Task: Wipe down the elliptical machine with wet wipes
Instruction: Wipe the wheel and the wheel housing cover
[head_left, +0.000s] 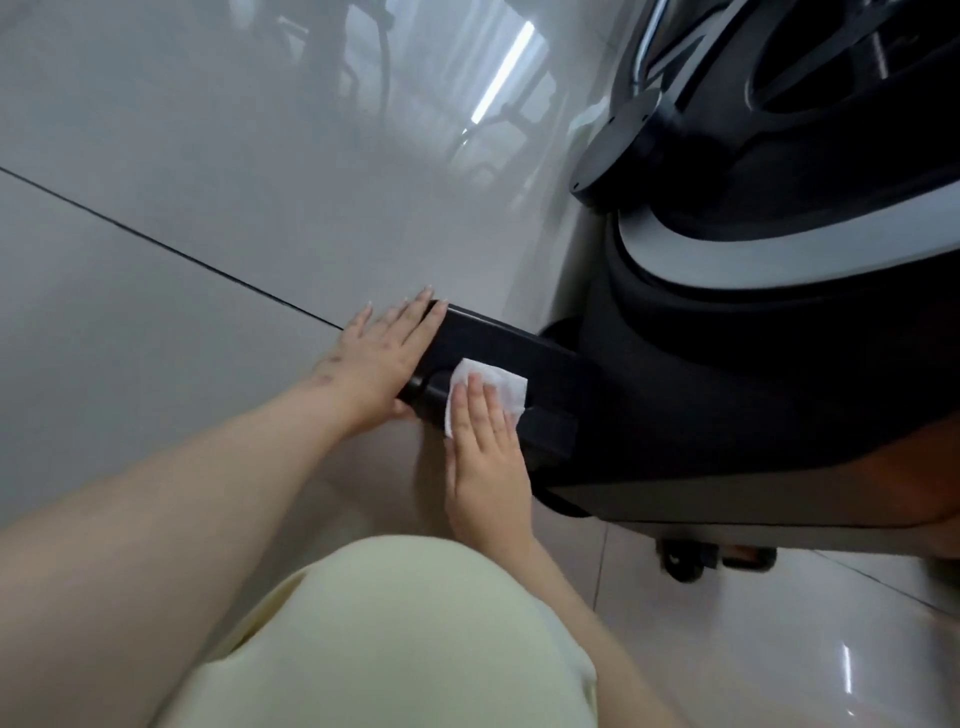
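Elliptical machine (753, 364), a bulky black and grey moulded-plastic body with a pale curved band, stands on the glossy pale tiled floor (208, 156) at the right of the view. Its black rectangular base bar (498, 338) juts out low toward the person, who seems to be crouching close above it.

A white, damp-looking wet wipe (501, 387) lies spread on the bar's top face. The right hand (485, 452) presses down on it with straight, closed-up fingers, gripping nothing; the flat palm probably keeps the sheet wide so that each stroke covers more surface.

The left hand (382, 358) lies flat against the bar's outer end, fingers extended along the edge. Its thumb is mostly hidden underneath, so whether it hooks round the end I cannot tell. This hand looks placed to brace the person and steady the bar against the rubbing.

A small dark castor (680, 564) shows under the body, and a pale yellow garment (395, 634) fills the lower middle. Judging by the low position, the base is being cleaned now.
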